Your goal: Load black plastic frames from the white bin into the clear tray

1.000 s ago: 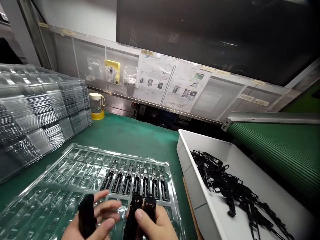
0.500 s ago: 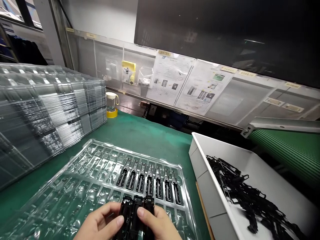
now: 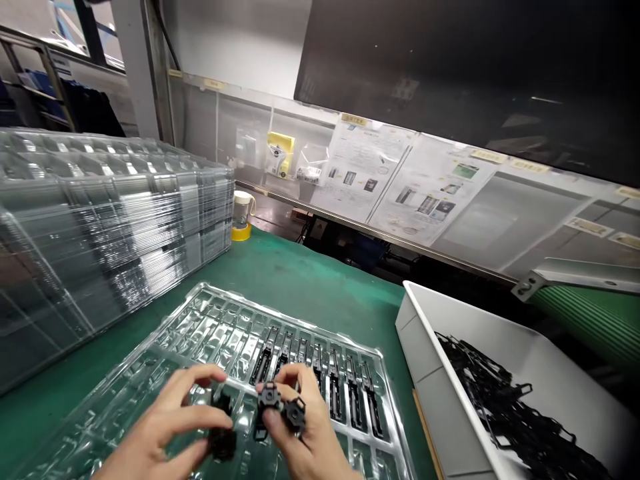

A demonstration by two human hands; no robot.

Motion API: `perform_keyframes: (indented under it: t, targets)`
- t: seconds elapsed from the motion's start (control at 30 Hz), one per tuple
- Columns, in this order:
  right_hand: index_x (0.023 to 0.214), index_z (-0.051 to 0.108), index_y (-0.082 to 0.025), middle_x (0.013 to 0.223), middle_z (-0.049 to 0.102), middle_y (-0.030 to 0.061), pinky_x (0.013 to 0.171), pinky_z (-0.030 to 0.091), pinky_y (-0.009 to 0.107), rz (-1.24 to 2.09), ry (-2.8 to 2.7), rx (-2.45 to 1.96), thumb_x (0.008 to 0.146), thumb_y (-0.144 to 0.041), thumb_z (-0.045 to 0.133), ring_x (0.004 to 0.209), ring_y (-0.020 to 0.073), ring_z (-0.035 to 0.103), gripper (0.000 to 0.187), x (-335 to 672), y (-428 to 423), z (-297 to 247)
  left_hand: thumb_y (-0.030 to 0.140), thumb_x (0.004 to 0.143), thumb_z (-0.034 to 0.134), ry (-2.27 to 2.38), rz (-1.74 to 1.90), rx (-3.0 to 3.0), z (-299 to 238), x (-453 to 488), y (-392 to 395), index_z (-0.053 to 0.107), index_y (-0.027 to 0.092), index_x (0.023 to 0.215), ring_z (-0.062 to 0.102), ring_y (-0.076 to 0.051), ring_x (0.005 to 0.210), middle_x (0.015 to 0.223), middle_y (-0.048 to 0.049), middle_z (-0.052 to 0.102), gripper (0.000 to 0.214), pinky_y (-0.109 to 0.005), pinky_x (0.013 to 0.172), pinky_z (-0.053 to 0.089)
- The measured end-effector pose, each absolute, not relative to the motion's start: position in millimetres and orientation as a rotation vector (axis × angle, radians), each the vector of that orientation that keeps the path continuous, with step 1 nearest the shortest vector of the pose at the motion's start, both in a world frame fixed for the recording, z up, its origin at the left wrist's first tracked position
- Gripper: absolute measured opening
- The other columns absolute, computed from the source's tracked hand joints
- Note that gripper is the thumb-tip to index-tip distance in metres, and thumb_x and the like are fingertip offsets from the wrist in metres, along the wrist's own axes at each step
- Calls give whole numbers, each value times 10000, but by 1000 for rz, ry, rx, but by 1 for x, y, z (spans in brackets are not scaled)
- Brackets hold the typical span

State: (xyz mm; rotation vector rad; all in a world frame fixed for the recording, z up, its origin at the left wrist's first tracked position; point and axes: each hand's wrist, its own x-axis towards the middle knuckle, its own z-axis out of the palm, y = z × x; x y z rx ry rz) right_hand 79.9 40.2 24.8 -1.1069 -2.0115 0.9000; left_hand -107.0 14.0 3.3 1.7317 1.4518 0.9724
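Across the lower half of the frame, bench: a green mat (image 3: 280,273) carries everything, largest first.

Tray stack: clear trays (image 3: 100,220) piled high at the left edge, close beside the work, likely so a fresh one is within reach.

Bin: a white bin (image 3: 425,347) at lower right, touching the mat's right side, holding a loose tangle of black parts (image 3: 505,413); it sits on the right hand's side.

Belt: a green ribbed belt (image 3: 590,320) at far right, behind the bin.

Tray: one clear tray (image 3: 210,333) lies flat at lower centre, tilted in the frame. A row of black pieces (image 3: 320,380) fills pockets along its right part; the left pockets look bare. Its glare makes the pocket edges hard to read.

Left hand: left hand (image 3: 165,427) at the bottom edge, fingers curled, pinching one black piece (image 3: 223,440) above the tray. Held low over the pockets, it seems ready to be seated.

Right hand: right hand (image 3: 300,433) just beside it, closed on two or three black pieces (image 3: 280,407) bunched end-up, a grip that looks meant for feeding them one at a time. Exact count is unclear.

In the way: the hands cover the tray's near pockets, so what lies under them cannot be told.

Small things: a clear jug (image 3: 243,208) sits on a yellow tape roll (image 3: 241,231) at the mat's back edge, upper left of centre, well apart from the hands.
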Motion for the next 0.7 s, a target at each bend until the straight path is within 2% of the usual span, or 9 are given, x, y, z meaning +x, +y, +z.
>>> perform_keyframes:
  t: [0.07,0.13,0.23,0.3,0.37,0.43,0.53,0.6,0.7]
  targets:
    - [754,557,-189,811,392,48,673,367,308,606,-2153,-1099,766,-309,398,774,164,407,200,74,57,22,239,729,381,1498,984,2027,-3,-127,30,598,314,710,461,-199,981,1050,-12,483,231,-302,760,421]
    - [848,560,-209,856,397,53,682,372,295,451,-2228,-1055,757,-233,422,810,162,398,167,65,77,14,205,762,324,1476,998,2201,-11,-144,51,584,294,785,505,-176,926,1037,-19,514,276,-267,724,432]
    - [1013,518,-254,1013,378,66,762,353,303,300,-2329,-945,722,-142,451,952,180,349,319,50,107,-4,167,764,304,1465,974,2285,-24,-159,82,580,232,860,505,-176,951,1068,-49,540,299,-264,778,413]
    - [1011,523,-282,1061,382,53,782,348,305,284,-2398,-916,682,-123,490,992,186,333,366,40,119,-17,119,743,285,1475,918,2328,-33,-162,95,577,198,897,495,-172,981,1080,-64,549,339,-264,834,386]
    - [959,552,-290,1078,405,38,808,337,328,292,-2449,-925,642,-166,548,1008,202,336,340,35,124,-26,106,721,298,1493,845,2356,-41,-162,101,562,212,946,478,-167,1012,1113,-53,536,363,-267,862,371]
    - [943,559,-274,1119,398,42,858,294,379,286,-2472,-964,620,-262,580,1046,234,315,324,34,120,-32,134,703,347,1541,792,2365,-48,-161,102,533,247,1000,456,-192,1039,1145,-41,513,369,-318,865,374]
    - [1089,454,-240,1252,279,82,933,162,457,341,-2500,-1115,582,-450,575,1151,289,190,562,37,111,-37,237,685,425,1652,774,2352,-53,-157,101,575,253,931,434,-274,1045,1112,-65,533,289,-453,842,366]
    - [1159,376,-217,1297,224,109,945,89,492,436,-2509,-1223,590,-523,537,1185,307,129,665,37,106,-38,315,694,436,1704,782,2338,-51,-153,99,600,236,869,425,-303,1042,1083,-85,549,253,-494,829,352]
    - [1173,365,-188,1302,239,122,946,73,513,555,-2392,-1327,699,-467,452,1198,309,119,556,33,97,-33,391,726,402,1683,784,2340,-46,-140,95,545,262,989,386,-271,1092,1146,-62,517,326,-468,875,319]
